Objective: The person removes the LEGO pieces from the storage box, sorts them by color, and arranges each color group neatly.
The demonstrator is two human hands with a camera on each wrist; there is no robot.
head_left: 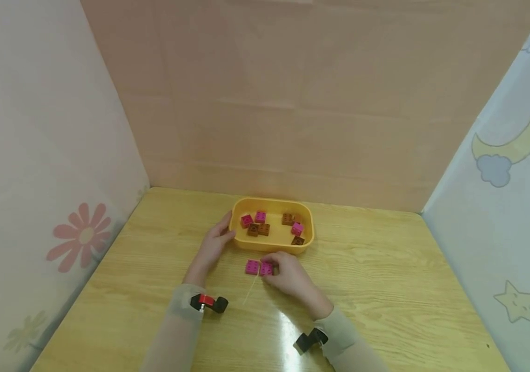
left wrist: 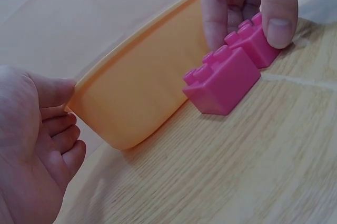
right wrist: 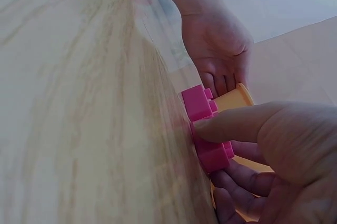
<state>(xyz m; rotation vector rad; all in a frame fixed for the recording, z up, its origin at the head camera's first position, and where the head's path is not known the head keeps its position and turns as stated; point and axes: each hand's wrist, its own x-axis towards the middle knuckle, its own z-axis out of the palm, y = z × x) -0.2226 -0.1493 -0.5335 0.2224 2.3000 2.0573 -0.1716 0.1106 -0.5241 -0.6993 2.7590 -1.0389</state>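
Note:
My right hand (head_left: 290, 276) pinches a pink toy building brick (head_left: 266, 268) between thumb and fingers, low over the wooden table. Left of it stands a second pink brick (head_left: 252, 266), studs up; in the left wrist view the two bricks are end to end, and whether they touch I cannot tell. Just behind is a yellow plastic tray (head_left: 274, 248) with loose pink and brown bricks inside. My left hand (head_left: 211, 248) holds the tray's left end, the thumb at its front corner; the left wrist view shows the other fingers curled by the rim (left wrist: 73, 90).
Inside the tray, brown bricks (head_left: 263, 229) and pink bricks (head_left: 260, 217) lie scattered at both ends. The wooden table (head_left: 376, 279) extends to both sides. A beige cloth wall (head_left: 292, 129) rises behind, and patterned white cloths flank the table.

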